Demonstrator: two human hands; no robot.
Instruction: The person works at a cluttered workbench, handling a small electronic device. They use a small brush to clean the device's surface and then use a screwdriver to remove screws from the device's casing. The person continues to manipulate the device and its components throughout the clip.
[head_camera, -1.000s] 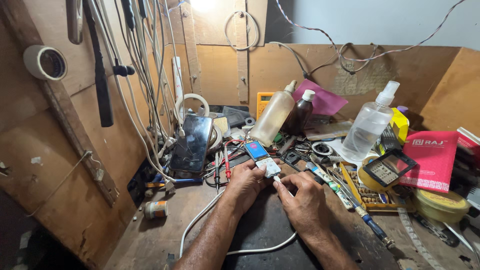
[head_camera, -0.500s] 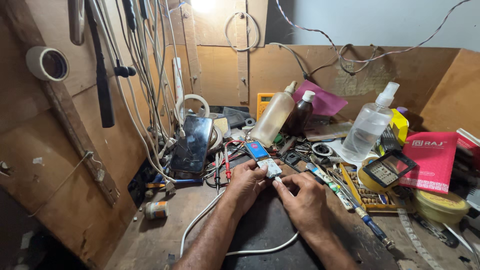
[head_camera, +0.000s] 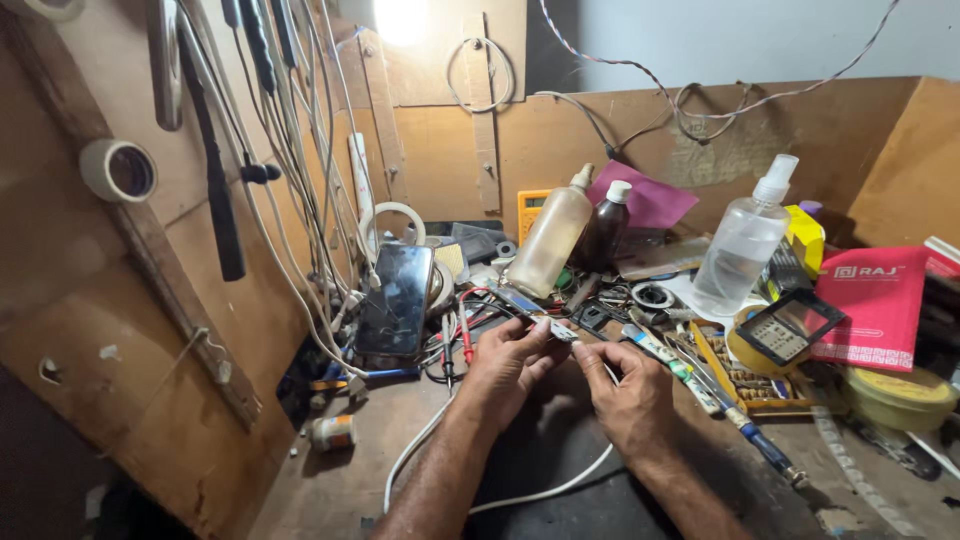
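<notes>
Bottles (head_camera: 553, 243) & phone (head_camera: 396, 300) crowd behind; 2 hands, left hand (head_camera: 505, 362) & right hand (head_camera: 628, 398), fingers pinched on small circuit strip (head_camera: 530, 310).

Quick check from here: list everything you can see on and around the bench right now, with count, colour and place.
small flat part: 1, blue and silver, centre of bench, held by both hands
smartphone: 1, black, propped upright left of the hands
squeeze bottle: 1, cloudy tan, behind the hands
dark bottle: 1, brown with white cap, beside the squeeze bottle
spray bottle: 1, clear, right of centre
booklet: 1, red, far right
tape roll: 1, white, on the left wall
hanging cables: several, white and black, left wall
white cable: 1, across the bench front
left hand: 1, gripping the part
right hand: 1, fingertips on the part
</notes>
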